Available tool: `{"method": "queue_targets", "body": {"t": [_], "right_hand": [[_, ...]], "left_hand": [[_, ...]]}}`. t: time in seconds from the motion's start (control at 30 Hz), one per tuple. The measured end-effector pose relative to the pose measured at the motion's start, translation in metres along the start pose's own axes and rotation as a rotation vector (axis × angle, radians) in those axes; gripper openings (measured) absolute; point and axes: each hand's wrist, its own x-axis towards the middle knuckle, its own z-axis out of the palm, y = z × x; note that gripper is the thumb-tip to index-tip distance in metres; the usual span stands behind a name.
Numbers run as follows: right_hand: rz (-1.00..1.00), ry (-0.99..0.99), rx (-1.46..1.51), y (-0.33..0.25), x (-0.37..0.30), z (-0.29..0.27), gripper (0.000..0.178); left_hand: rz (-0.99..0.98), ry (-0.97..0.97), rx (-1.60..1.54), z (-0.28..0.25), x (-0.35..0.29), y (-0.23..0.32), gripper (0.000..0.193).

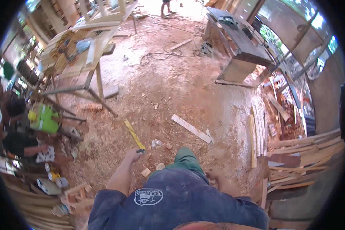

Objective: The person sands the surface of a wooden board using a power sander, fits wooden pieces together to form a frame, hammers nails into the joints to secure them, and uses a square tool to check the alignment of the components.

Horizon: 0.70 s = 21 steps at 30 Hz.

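Tape measure [134, 134]: yellow blade held out over the sawdust floor [172, 92]; judged light, springy, easily kinked.
Left hand [133, 155]: closed around the case end, best gripped there.
Right hand [214, 176]: empty, fingers loosely curled.

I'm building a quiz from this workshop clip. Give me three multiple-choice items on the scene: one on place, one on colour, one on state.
1. Where does the loose pale wooden strip lie?
A. on the dirt floor ahead of the person
B. on the workbench
C. in the right hand

2. What colour is the tape measure blade?
A. red
B. yellow
C. white

3. What is the left hand doing?
A. hanging empty
B. resting on the stacked boards
C. gripping the tape measure with its blade drawn out

Answers: 1 A, it lies flat on sawdust-strewn ground. 2 B, the blade shows yellow. 3 C, the fingers close at the blade's near end, and the blade runs away over the floor.
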Motion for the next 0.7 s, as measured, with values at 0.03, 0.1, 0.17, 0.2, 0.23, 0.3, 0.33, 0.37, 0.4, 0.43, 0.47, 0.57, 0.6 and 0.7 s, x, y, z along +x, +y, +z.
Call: {"method": "queue_targets", "body": {"t": [0.03,0.1,0.17,0.2,0.23,0.3,0.33,0.37,0.4,0.43,0.47,0.57,0.6,0.7], "right_hand": [[0.017,0.002,0.039,-0.02,0.016,-0.009,0.035],[-0.007,-0.019,0.188,-0.054,0.057,-0.032,0.035],[-0.006,-0.05,0.192,-0.089,0.098,-0.059,0.035],[-0.024,-0.081,0.165,-0.109,0.12,-0.08,0.034],[-0.033,-0.088,0.162,-0.129,0.138,-0.102,0.034],[-0.052,-0.052,0.096,-0.164,0.169,-0.156,0.034],[-0.065,-0.055,0.088,-0.181,0.191,-0.184,0.034],[-0.051,-0.06,0.14,-0.19,0.219,-0.209,0.031],[-0.036,-0.065,0.18,-0.202,0.249,-0.24,0.027],[-0.049,-0.074,0.126,-0.222,0.28,-0.283,0.027],[-0.084,-0.004,0.086,-0.236,0.309,-0.32,0.022],[-0.181,0.093,0.176,-0.321,0.345,-0.416,0.016],[-0.231,0.154,0.397,-0.358,0.348,-0.445,0.014],[-0.324,0.198,0.393,-0.453,0.367,-0.506,0.017]], "left_hand": [[0.051,0.024,-0.01,-0.03,0.021,0.034,0.04],[0.116,0.033,-0.002,-0.083,0.058,0.11,0.039],[0.191,0.043,-0.061,-0.123,0.096,0.176,0.039],[0.188,0.049,-0.058,-0.133,0.12,0.199,0.039],[0.204,0.031,-0.032,-0.143,0.143,0.221,0.039],[0.213,0.022,-0.014,-0.167,0.185,0.261,0.039],[0.222,-0.018,0.006,-0.178,0.199,0.277,0.039],[0.225,-0.06,0.016,-0.191,0.214,0.289,0.04],[0.208,-0.047,-0.008,-0.206,0.233,0.299,0.04],[0.203,-0.023,0.04,-0.217,0.252,0.304,0.04],[0.199,-0.016,0.094,-0.223,0.265,0.307,0.04],[0.084,0.01,0.029,-0.261,0.301,0.306,0.038],[0.062,0.083,0.02,-0.272,0.313,0.302,0.036],[0.042,0.231,-0.073,-0.331,0.331,0.31,0.033]]}}
